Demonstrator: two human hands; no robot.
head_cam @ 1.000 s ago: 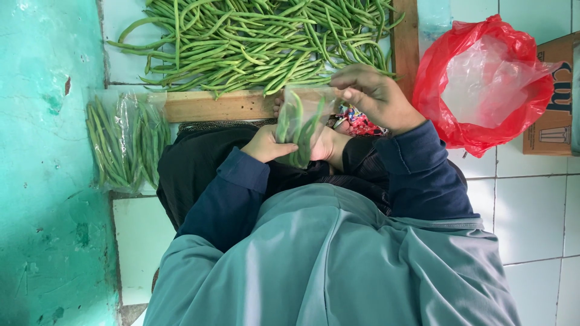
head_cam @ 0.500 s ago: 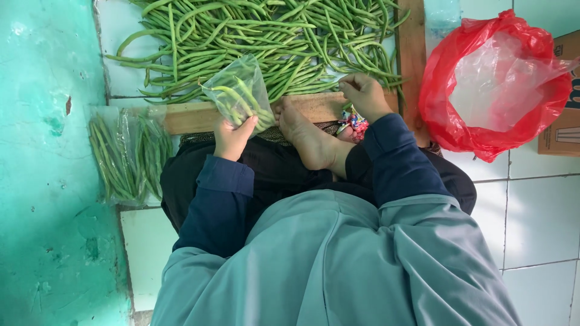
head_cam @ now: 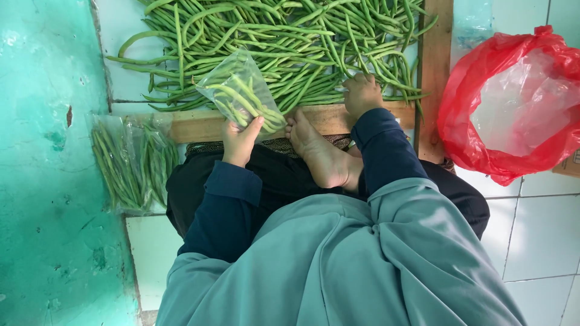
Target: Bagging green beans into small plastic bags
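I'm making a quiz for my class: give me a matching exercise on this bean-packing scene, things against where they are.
Things:
1. left hand
2. right hand
3. red bag
4. packed bags

Places:
A. on the loose beans
B. by the teal wall
C. holding a clear bag of beans
D. far right, open on the tiles

Pairs: 1-C, 2-A, 3-D, 4-B
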